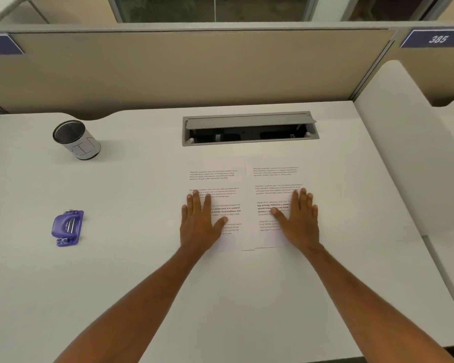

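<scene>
**Desk:** Where are the papers?

**Operator:** At centre frame I see two printed sheets side by side on the white surface (142, 271). The left sheet (215, 176) meets the right sheet (275, 174) along their inner edges. I cannot tell whether they overlap.

**Desk:** And the grip?

**Operator:** Slack on both sides. The left hand (198, 221) lies palm down on the lower part of the left sheet, fingers straight and thumb spread. The right hand (299, 218) lies the same way on the right sheet. Neither has hold of anything.

**Desk:** What else is in the picture?

**Operator:** I see a purple hole punch (67, 227) at middle left, well apart from the sheets. A mesh cup (76, 141) stands at upper left. An open cable hatch (249, 128) sits just above the sheets. A plate (437, 39) reading 385 is at upper right.
</scene>
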Demonstrator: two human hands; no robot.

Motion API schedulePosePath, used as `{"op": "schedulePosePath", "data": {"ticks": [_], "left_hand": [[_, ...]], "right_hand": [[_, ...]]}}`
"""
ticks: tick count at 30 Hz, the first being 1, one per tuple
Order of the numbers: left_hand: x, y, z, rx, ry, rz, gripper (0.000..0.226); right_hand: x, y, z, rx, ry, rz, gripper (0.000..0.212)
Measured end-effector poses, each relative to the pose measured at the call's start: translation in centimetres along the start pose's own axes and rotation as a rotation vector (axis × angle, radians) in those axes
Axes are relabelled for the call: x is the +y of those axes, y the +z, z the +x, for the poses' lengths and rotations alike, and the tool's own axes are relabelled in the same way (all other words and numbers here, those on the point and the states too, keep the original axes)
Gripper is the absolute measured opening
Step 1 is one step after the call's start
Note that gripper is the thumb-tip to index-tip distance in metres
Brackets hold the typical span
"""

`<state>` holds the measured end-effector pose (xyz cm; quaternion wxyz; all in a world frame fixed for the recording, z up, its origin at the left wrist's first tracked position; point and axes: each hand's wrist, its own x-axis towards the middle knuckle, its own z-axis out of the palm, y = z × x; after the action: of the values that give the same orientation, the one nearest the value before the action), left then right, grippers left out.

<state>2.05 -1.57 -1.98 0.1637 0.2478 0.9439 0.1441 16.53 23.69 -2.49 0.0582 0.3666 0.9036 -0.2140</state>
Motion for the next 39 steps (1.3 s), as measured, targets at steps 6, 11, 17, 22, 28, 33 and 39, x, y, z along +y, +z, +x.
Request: {"op": "schedulePosePath", "data": {"ticks": [6, 11, 17, 22, 28, 33, 39], "left_hand": [[0.2, 0.4, 0.1, 0.012, -0.009, 0.003, 0.095], [-0.1, 0.7, 0.2, 0.01, 0.0, 0.016, 0.096], [-0.2, 0.8, 0.1, 0.011, 0.007, 0.024, 0.096], [-0.1, 0.6, 0.2, 0.01, 0.004, 0.034, 0.096], [-0.1, 0.2, 0.2, -0.003, 0.005, 0.035, 0.095], [0.0, -0.2, 0.0, 0.018, 0.007, 0.052, 0.093], [1.6, -1.1, -0.3, 0.07, -0.034, -0.09, 0.079]], "right_hand": [[-1.0, 0.3, -0.4, 0.005, -0.028, 0.047, 0.099], [-0.2, -0.4, -0.6, 0.08, 0.069, 0.189, 0.1], [-0.8, -0.1, -0.7, 0.036, 0.039, 0.202, 0.101], [-2.1, 0.8, -0.8, 0.008, 0.009, 0.209, 0.1], [-4.3, 1.7, -1.2, 0.005, -0.046, 0.176, 0.091], [-6.1, 2.1, -2.0, 0.012, -0.058, 0.207, 0.084], [-6.2, 0.3, -2.0, 0.108, -0.016, 0.266, 0.074]]}}
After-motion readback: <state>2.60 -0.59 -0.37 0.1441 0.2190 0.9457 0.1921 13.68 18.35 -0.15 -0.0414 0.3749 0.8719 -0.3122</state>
